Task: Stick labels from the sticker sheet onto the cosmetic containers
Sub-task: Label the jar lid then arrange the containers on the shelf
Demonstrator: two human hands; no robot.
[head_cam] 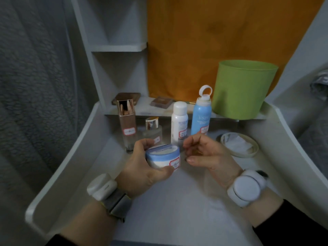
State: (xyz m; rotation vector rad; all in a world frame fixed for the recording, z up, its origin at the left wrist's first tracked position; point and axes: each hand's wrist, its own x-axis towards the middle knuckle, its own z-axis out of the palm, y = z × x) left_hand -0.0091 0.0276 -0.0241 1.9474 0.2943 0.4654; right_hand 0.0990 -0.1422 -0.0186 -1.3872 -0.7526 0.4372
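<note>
My left hand [143, 167] grips a round blue-and-white cream jar [162, 156] above the white vanity top, thumb under its side. A red-bordered white label [175, 163] sits on the jar's wall, facing right. My right hand [207, 153] hovers just right of the jar with fingers loosely curled, holding nothing I can see. Behind stand a tall rose-gold bottle [127, 125], a small clear bottle [152, 129], a white bottle [179, 121] and a light blue spray bottle [201, 118], each bearing a similar label. No sticker sheet is visible.
A green bucket [243, 89] stands on the raised back shelf at right, with compacts [161, 102] beside it. A shallow dish with a white tissue [238, 144] lies right of my hand. Raised white side walls [71, 167] enclose the vanity top.
</note>
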